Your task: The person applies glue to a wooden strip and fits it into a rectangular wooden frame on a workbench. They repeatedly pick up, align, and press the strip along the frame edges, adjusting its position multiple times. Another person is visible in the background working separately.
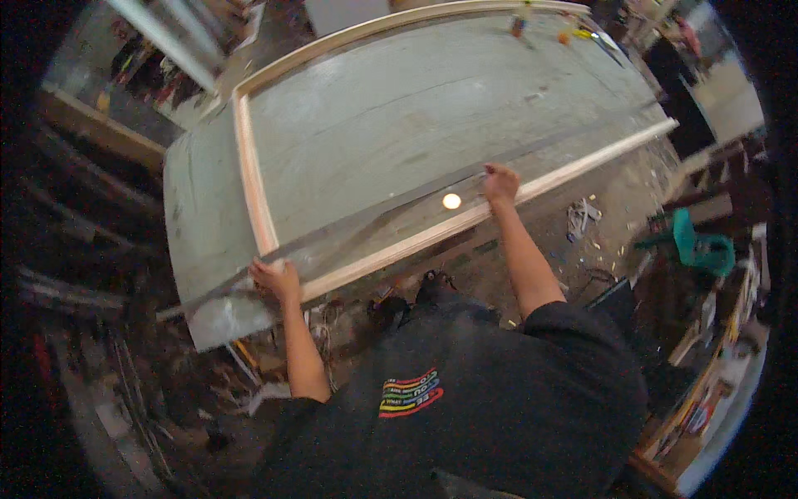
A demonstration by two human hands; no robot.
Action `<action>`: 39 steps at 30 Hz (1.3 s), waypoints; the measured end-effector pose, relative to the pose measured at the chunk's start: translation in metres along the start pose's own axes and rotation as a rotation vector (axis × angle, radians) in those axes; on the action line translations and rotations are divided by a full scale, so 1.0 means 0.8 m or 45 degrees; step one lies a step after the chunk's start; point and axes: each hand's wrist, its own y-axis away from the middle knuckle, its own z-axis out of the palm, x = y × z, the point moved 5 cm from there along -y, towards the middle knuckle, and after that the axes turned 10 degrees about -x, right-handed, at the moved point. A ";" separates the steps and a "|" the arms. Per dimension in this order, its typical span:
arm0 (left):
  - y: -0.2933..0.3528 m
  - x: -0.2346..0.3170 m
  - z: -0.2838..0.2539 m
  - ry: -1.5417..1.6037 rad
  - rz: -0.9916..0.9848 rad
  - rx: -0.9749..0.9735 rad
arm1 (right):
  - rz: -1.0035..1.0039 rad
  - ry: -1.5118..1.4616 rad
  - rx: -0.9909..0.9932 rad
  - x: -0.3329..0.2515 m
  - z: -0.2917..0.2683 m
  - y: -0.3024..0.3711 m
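A large pale wooden frame (256, 183) lies on a grey-green worktop (374, 125). Across its near side stretches a long, dark, partly see-through strip (391, 212), slanting from lower left to upper right; what it is made of I cannot tell. My left hand (278, 280) is closed on the strip at the frame's near left corner. Farther right, my right hand (501, 185) grips it too, fingers curled over its edge just above the near rail (399, 254). A bright round spot shows near my right hand.
At the worktop's far right stand a small bottle (519, 21) and an orange item (564, 37), beside a yellow-handled tool (600, 41). A green plastic chair (698, 245) is on the right. Scraps litter the floor (611, 229); dark shelving or stacked material lines the left.
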 end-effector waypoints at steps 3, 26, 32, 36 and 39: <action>0.004 0.002 -0.004 -0.029 0.003 0.024 | -0.066 0.130 -0.028 -0.017 -0.018 0.006; 0.125 0.000 0.035 0.042 0.587 0.147 | -0.640 0.259 0.153 -0.092 -0.057 0.167; 0.130 -0.028 0.059 0.207 0.904 0.381 | -0.450 0.177 -0.022 -0.071 -0.025 0.175; 0.131 -0.024 0.050 0.164 0.661 0.271 | -0.358 0.171 -0.118 -0.088 -0.046 0.180; 0.132 -0.012 0.040 0.100 0.633 0.350 | -0.344 0.170 -0.221 -0.095 -0.051 0.174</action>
